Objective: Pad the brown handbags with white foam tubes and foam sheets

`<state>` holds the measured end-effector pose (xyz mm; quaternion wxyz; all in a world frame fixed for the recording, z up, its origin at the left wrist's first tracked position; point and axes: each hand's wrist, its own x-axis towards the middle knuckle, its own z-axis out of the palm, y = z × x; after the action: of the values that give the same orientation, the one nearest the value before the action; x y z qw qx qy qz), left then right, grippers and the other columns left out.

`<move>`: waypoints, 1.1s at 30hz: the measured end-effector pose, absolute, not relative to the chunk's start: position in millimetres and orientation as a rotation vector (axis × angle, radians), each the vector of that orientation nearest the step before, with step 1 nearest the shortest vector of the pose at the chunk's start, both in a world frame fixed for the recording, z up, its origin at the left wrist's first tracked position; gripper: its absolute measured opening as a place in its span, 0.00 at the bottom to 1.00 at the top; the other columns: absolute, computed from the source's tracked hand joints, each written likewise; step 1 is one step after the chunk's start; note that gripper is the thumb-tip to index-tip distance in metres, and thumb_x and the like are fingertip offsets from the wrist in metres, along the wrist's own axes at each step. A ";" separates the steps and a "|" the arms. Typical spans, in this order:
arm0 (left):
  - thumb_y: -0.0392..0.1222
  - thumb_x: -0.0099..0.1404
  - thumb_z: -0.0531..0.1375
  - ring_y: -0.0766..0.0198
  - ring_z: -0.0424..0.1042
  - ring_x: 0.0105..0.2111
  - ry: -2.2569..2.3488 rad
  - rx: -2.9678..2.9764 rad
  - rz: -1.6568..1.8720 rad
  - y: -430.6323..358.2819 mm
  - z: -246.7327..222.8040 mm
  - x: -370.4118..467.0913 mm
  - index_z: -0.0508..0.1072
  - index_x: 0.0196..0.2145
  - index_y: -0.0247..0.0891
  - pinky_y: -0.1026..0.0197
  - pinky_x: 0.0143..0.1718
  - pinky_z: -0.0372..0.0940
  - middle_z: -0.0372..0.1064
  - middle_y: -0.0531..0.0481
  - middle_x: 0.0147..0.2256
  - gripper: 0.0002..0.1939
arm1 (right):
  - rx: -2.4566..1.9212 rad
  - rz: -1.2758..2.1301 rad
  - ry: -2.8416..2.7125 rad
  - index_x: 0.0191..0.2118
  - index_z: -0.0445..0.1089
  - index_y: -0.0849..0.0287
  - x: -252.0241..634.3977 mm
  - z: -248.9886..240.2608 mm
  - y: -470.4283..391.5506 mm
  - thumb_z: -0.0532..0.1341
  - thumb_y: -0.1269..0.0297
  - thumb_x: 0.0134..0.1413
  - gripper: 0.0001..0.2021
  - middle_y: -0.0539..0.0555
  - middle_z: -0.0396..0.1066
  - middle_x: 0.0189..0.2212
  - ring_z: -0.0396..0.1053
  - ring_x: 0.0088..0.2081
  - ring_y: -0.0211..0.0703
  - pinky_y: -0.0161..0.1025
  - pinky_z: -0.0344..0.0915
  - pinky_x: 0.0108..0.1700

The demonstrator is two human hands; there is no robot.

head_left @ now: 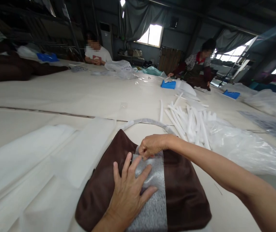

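A dark brown bag (pixel 183 190) lies flat on the table in front of me, its handle (pixel 150 121) wrapped in pale material and arched away from me. Down the bag's middle runs a strip of thin greyish-white wrapping sheet (pixel 153 199). My left hand (pixel 130 187) rests on the bag and the strip with its fingers spread. At the top end of the strip, my right hand (pixel 152 146) is closed, fingertips pressed together by the bag's upper edge. Whatever it pinches is hidden by the fingers, though the strip's edge is right beside them.
White sheets (pixel 31 161) are layered on the left. White foam-like sticks (pixel 188 122) and a clear plastic bag (pixel 246 145) lie to the right. Blue tape dispensers (pixel 168 84) stand farther back. Two people (pixel 96 53) (pixel 198 64) are across the table; brown items (pixel 14 67) lie far left.
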<state>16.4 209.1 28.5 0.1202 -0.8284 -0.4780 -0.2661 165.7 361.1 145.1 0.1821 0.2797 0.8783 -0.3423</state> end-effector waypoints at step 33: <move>0.56 0.65 0.60 0.46 0.50 0.66 -1.326 -2.553 -0.655 212.1 33.1 10.8 0.69 0.55 0.47 0.38 0.67 0.22 0.65 0.47 0.58 0.23 | 1.393 -0.720 3.124 0.68 0.54 0.59 219.7 81.4 257.8 0.49 0.47 0.69 0.30 0.61 0.55 0.66 0.49 0.68 0.54 0.60 0.43 0.69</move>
<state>10.8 212.1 33.1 0.0953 -0.8613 -0.4474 -0.2211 219.7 257.8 81.4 -0.1761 0.3923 0.8798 -0.2027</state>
